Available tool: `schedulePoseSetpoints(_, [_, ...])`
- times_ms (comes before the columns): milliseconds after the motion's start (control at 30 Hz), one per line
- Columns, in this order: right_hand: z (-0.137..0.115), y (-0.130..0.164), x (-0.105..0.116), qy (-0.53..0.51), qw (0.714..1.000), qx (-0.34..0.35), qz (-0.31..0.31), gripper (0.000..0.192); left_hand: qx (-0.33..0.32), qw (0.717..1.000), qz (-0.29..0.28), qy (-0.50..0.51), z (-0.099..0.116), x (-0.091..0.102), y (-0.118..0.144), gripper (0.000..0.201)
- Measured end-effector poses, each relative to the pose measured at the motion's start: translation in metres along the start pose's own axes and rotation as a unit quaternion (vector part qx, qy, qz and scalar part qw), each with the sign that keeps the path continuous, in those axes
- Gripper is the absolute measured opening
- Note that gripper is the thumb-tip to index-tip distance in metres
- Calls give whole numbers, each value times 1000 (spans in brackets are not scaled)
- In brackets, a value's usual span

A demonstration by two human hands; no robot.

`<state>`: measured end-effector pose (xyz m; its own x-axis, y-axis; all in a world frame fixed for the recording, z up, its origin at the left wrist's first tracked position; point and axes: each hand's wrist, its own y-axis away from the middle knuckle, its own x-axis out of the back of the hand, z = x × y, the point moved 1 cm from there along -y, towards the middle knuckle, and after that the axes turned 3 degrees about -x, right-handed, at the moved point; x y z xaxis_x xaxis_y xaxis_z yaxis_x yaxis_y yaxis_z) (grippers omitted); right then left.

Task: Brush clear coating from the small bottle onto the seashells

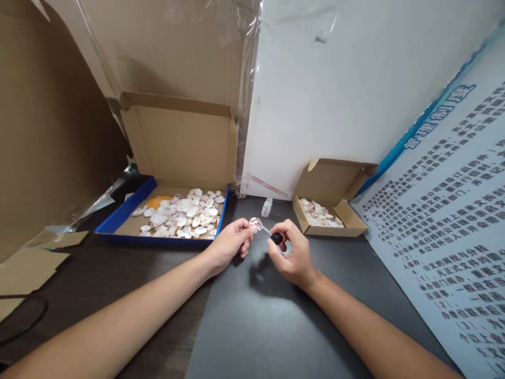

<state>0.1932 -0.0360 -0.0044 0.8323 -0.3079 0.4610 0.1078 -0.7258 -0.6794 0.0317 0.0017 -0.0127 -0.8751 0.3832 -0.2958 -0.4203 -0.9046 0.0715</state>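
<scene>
One small pale pinkish seashell [255,224] is pinched in the left hand [229,245] fingertips, presented to the thin black-capped brush applicator [275,237] gripped closed-fingered by the right hand [294,258].

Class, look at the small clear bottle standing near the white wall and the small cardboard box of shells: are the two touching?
Apart. The head view shows the small bottle standing left of the small box, with a strip of dark table plainly visible between them.

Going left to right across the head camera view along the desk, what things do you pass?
Big box of shells → left hand → shell it holds → small bottle → black-capped brush → right hand → small box of shells → printed poster.
</scene>
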Motion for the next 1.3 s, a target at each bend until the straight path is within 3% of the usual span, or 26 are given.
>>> schedulePoseSetpoints(100, [-1,1,-1,-6,1000,9,-23,16,-4,1000,1,3,0,0,0,23])
schedulePoseSetpoints(267, [-1,1,-3,-22,999,-33,-1,18,3,1000,-1,-17,3,0,2,24])
schedulePoseSetpoints(567, [2,-3,0,-5,999,-41,27,15,20,999,-1,-27,9,-1,4,29])
schedulePoseSetpoints(733, [-3,-3,3,-6,1000,6,-13,17,29,999,-18,-6,9,0,3,26])
schedulePoseSetpoints(1000, [-1,-4,4,-3,999,-34,-1,12,18,1000,-14,7,10,-1,2,26])
schedulePoseSetpoints(1300, [-3,-3,3,5,1000,-12,-19,3,20,1000,-18,4,8,0,2,31])
